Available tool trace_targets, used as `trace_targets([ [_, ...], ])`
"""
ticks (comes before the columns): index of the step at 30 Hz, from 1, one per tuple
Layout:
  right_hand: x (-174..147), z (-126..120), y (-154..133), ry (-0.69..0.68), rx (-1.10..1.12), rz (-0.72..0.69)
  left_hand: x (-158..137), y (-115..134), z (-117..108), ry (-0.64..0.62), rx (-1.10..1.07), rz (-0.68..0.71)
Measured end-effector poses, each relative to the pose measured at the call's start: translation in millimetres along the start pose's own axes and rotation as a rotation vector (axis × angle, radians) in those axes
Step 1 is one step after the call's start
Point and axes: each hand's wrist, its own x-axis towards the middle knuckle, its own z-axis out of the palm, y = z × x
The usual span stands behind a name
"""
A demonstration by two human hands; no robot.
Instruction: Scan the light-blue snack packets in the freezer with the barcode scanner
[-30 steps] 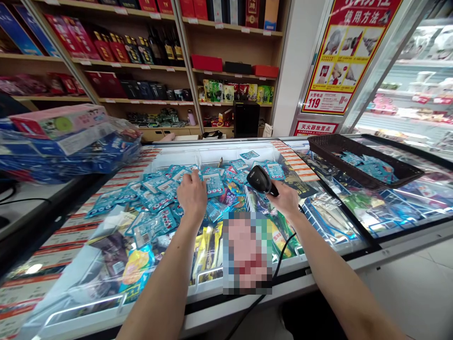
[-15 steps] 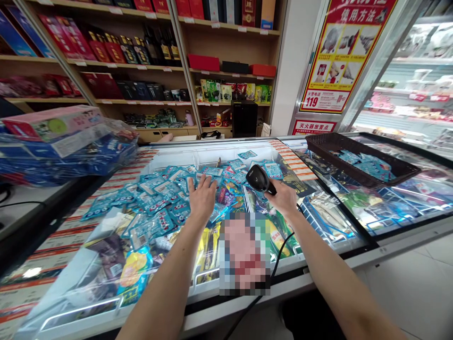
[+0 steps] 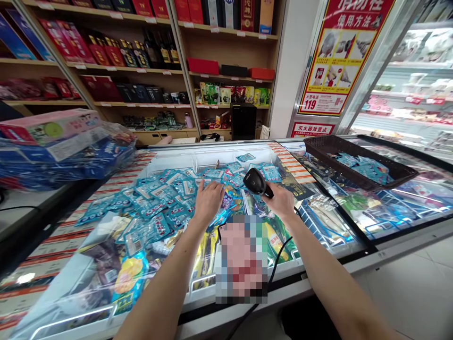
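Black handheld barcode scanner (image 3: 257, 182) is sitting clenched in the right hand (image 3: 281, 202) grip, hovering over the open chest freezer (image 3: 198, 158). Left hand (image 3: 208, 200), fingers spread and released, is pressing flat on teal plastic snack packets (image 3: 159, 198) piled inside.

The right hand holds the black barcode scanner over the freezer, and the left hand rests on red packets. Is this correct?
Not quite: in the head view the packets under the left hand are light blue, not red. The rest holds: the right hand holds the black barcode scanner over the freezer.
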Motion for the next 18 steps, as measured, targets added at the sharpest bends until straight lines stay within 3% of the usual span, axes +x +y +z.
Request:
trace_targets([
  [11, 1, -6, -4, -0.016, 0.008, -0.031, 44, 20, 24, -0.090, -0.085, -0.168],
  [18, 2, -5, -4, -0.025, 0.029, -0.012, 50, 18, 36, -0.165, -0.098, -0.214],
])
